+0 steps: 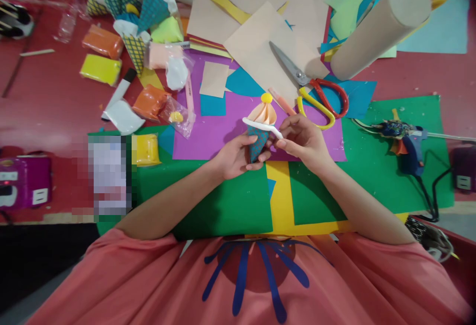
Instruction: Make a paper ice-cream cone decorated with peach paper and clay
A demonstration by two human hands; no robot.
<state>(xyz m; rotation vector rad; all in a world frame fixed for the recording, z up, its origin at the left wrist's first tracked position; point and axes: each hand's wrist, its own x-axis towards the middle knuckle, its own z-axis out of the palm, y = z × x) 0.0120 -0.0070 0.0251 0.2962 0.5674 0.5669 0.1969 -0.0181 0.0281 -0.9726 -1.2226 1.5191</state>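
Teal crosshatched mini cone [257, 139] is in the L hand [235, 157], fingers gripping it: thumb across the front, the rest curled behind & below, cone tip down. R hand [305, 140] pinches w/ thumb & fingers the free end of a thin white strip [260, 125]; strip lies along the near side of the cone's rim & sticks out past it to the R. Above the rim: peach folded topping [263, 113] w/ yellow ball [266, 98] on top. Cone is up over the near part of a purple sheet [226, 139].

Just past the R hand: scissors [300, 76], 1 red & 1 yellow handle, blades pointing away & L over a beige sheet [256, 35]. Peach pen [281, 101] lies btwn cone & scissors. Beige rectangle [214, 78] sits partly over blue paper, L of centre.

Farther L: clear bag w/ small yellow lump [176, 117], orange pack [149, 101], white pack [126, 117], blk/white marker [121, 92]. Yellow pack [146, 149] is next to a pixelated rectangle [109, 174], can't tell what. Upper L: group of cones incl. a teal one [153, 10] & a yellow crosshatched one [134, 51], both w/ white rims.

Farther R: blue glue gun [412, 154] on green sheeting [223, 206]; big beige roll [372, 37] beyond the scissors. Red worktop [48, 92] under it all.
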